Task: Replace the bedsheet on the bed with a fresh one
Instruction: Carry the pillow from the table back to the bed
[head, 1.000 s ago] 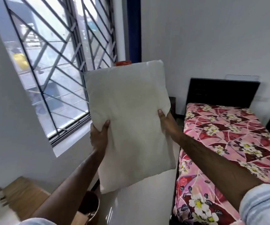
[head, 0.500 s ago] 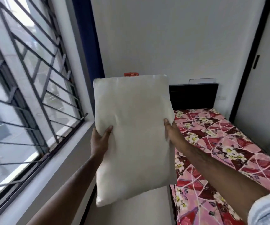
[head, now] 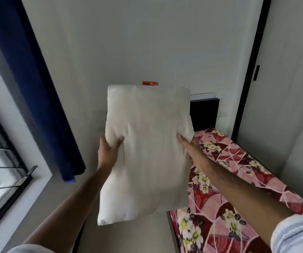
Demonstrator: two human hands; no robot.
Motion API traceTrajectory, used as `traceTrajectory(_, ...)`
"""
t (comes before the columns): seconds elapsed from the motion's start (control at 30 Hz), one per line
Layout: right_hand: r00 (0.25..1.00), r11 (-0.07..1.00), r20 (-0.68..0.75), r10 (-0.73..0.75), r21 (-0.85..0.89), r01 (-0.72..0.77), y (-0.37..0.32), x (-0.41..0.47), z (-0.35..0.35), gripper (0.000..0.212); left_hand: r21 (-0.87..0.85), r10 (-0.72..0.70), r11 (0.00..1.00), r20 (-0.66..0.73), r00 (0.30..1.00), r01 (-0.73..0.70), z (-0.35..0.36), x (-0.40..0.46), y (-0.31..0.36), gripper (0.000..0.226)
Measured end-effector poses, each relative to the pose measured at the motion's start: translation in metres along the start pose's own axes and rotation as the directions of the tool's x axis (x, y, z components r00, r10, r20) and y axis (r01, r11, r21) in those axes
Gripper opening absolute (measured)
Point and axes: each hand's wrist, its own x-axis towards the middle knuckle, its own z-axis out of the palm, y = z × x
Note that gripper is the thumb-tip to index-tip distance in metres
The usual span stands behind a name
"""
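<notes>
The floral bedsheet (head: 238, 179) lies spread over the bed (head: 204, 114) on my right, its red and pink print reaching up to the dark headboard. I hold a bare cream pillow (head: 147, 152) upright in the air, beside the bed and over the floor. My left hand (head: 108, 152) grips its left edge, thumb pressed into the front, and my right hand (head: 190, 148) clasps the right edge; the fingers of both are hidden behind it. I judge I should carry it level, both edges held firm, and set it down at the head end. A blue curtain (head: 37, 88) hangs by the window (head: 1, 161).
</notes>
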Motion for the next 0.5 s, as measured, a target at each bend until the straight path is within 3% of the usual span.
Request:
traceTrajectory(0.07,0.999,1.0,-0.029,0.025,0.018,-0.025,0.01,0.047,0.0,0.051,0.012,0.002,1.0,0.02,1.0,-0.003,0.029,0.047,-0.01,0.059)
traceTrajectory(0.17,0.994,0.995,-0.042,0.101,0.022,-0.1,0.038,0.117,-0.004,0.073,0.048,0.013,0.999,0.06,0.998,-0.015,0.073,0.118,-0.028,0.063)
traceTrajectory(0.33,0.975,0.986,-0.155,0.16,0.064,-0.152,0.088,0.228,-0.004,0.046,0.088,0.036,0.995,0.198,0.98,-0.054,0.154,0.245,-0.072,0.065)
traceTrajectory(0.43,0.949,0.975,-0.226,0.218,0.094,-0.201,0.123,0.297,-0.002,0.071,0.087,-0.017,0.996,0.317,0.948,-0.011,0.204,0.326,-0.099,0.066)
traceTrajectory(0.5,0.934,0.967,-0.263,0.241,0.15,-0.207,0.141,0.341,0.0,0.068,0.082,-0.048,0.997,0.4,0.915,0.016,0.242,0.384,-0.112,0.072)
